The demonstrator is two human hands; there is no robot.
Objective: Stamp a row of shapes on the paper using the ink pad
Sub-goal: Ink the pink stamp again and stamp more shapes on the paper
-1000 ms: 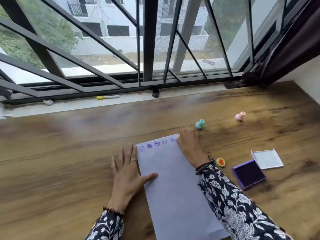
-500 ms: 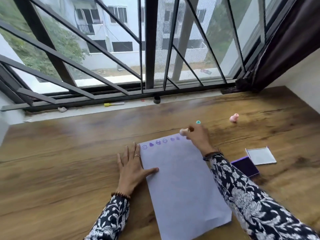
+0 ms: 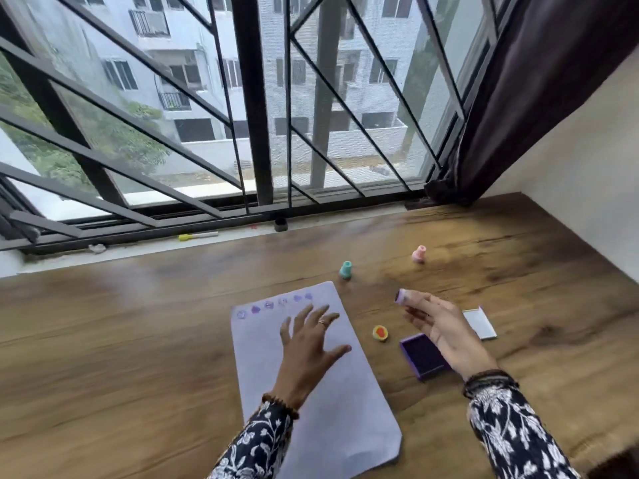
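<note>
A white sheet of paper lies on the wooden table, with a row of several purple stamped shapes along its top edge. My left hand hovers over the paper's upper part, fingers spread, holding nothing. My right hand is raised to the right of the paper, above the open purple ink pad. Its fingertips pinch a small stamp whose inked face points left.
A teal stamp stands just beyond the paper's top right corner and a pink stamp further right. A yellow stamp with a red face lies beside the ink pad. The pad's white lid lies right of my hand. A window sill runs along the back.
My right hand has lifted the stamp off the paper's top edge and moved right, over the ink pad. My left hand has come up off the paper's left edge and shifted right.
</note>
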